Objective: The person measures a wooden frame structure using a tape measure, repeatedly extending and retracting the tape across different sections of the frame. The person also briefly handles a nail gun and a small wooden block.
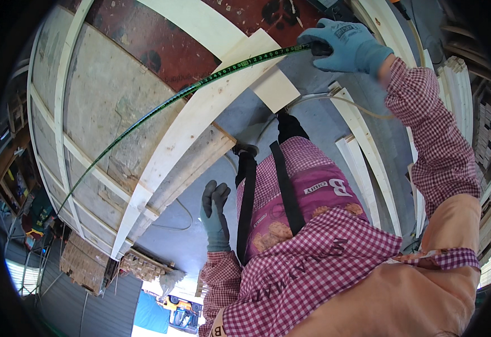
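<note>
My right hand (pixel 343 48), in a blue-grey glove, is closed on one end of a green tape measure (pixel 223 73). Whether the tape's case sits inside that hand cannot be made out. The blade bows leftward over a slatted wooden frame, and its other end runs past the far left side of the frame. Beneath the blade lies a pale wooden board (pixel 172 135) along the frame's near edge. My left hand (pixel 215 213), gloved with dark fingertips, hangs beside my apron (pixel 307 202) with loosely extended fingers and nothing in it.
Light wooden slats (pixel 65 73) cross weathered panels on the frame. Long boards (pixel 369 157) lie on the grey floor at right, near a pale hose (pixel 363 112). Stacked wood (pixel 489 118) lines the right side. A wood pile (pixel 85 261) stands beyond the frame at lower left.
</note>
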`<move>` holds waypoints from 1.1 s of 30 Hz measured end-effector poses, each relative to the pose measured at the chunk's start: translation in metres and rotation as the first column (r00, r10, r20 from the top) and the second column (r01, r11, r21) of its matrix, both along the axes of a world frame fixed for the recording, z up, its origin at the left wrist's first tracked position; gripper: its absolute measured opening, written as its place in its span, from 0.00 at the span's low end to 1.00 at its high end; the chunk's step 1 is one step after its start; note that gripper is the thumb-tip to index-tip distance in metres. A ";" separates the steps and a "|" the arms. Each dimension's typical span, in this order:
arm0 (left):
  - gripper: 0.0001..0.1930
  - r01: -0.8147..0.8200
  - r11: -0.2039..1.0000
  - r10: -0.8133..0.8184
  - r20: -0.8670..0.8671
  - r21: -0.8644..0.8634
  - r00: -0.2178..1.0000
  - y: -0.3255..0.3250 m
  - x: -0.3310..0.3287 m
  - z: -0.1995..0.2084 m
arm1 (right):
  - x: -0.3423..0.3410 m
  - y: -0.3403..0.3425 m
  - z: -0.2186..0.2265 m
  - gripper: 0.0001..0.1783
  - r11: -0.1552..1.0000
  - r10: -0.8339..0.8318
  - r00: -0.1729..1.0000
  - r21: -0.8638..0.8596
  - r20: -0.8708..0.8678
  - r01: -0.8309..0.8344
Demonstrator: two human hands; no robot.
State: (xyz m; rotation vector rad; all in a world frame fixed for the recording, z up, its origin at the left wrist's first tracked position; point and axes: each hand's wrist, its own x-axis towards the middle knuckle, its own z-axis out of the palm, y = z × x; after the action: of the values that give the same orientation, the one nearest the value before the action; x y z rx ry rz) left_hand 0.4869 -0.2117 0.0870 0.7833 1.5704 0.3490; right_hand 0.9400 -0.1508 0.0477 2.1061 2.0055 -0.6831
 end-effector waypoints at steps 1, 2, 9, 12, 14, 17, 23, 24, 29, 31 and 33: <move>0.22 0.020 1.000 -0.021 0.003 0.003 1.000 -0.001 -0.002 -0.001 | 0.000 0.003 0.003 0.30 0.999 -0.008 1.000 -0.038 -0.015 0.007; 0.23 0.039 0.999 -0.039 0.004 0.008 0.999 -0.002 -0.004 -0.002 | -0.001 0.006 0.006 0.30 0.997 -0.014 0.999 -0.075 -0.033 0.012; 0.25 0.060 0.998 -0.059 0.008 -0.006 0.998 -0.006 -0.008 -0.007 | 0.000 -0.004 -0.008 0.30 0.997 0.021 1.000 0.072 -0.001 -0.021; 0.24 0.060 0.998 -0.060 0.013 -0.005 0.998 -0.007 -0.007 -0.007 | 0.000 0.000 -0.003 0.30 1.000 0.008 0.999 0.004 -0.032 -0.007; 0.24 0.056 0.998 -0.056 0.012 -0.008 0.998 -0.009 -0.007 -0.008 | 0.001 0.001 -0.003 0.30 1.000 0.009 1.000 -0.016 -0.025 -0.009; 0.24 0.053 0.999 -0.053 0.006 -0.012 0.999 -0.011 -0.010 -0.010 | 0.002 -0.001 -0.011 0.30 1.000 0.012 1.000 0.025 -0.004 -0.012; 0.24 0.055 0.998 -0.055 0.011 -0.015 0.998 -0.012 -0.012 -0.013 | -0.002 -0.003 -0.009 0.31 1.000 -0.004 0.998 0.009 0.067 0.003; 0.24 0.059 0.998 -0.059 0.018 -0.017 0.998 -0.011 -0.011 -0.015 | -0.001 -0.004 -0.010 0.31 1.000 -0.008 0.997 0.011 0.077 0.007; 0.20 0.043 0.999 -0.044 -0.026 -0.020 0.999 -0.008 -0.004 -0.012 | -0.003 -0.002 -0.008 0.30 1.000 -0.002 0.999 0.005 0.039 0.002; 0.20 0.215 0.972 -0.200 -0.136 0.098 0.970 0.000 0.000 -0.017 | -0.001 -0.004 -0.006 0.30 1.000 -0.013 0.999 0.001 0.038 0.013; 0.21 0.529 0.801 -0.410 -0.387 0.281 0.826 0.006 0.005 -0.017 | -0.003 -0.002 -0.005 0.31 1.000 -0.003 1.000 0.001 0.016 0.003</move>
State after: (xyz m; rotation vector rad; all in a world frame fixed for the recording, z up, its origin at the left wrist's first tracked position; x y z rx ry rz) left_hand 0.4916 -0.2053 0.0697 1.5676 1.5394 0.1574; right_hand 0.9373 -0.1527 0.0428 2.1087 1.9947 -0.6638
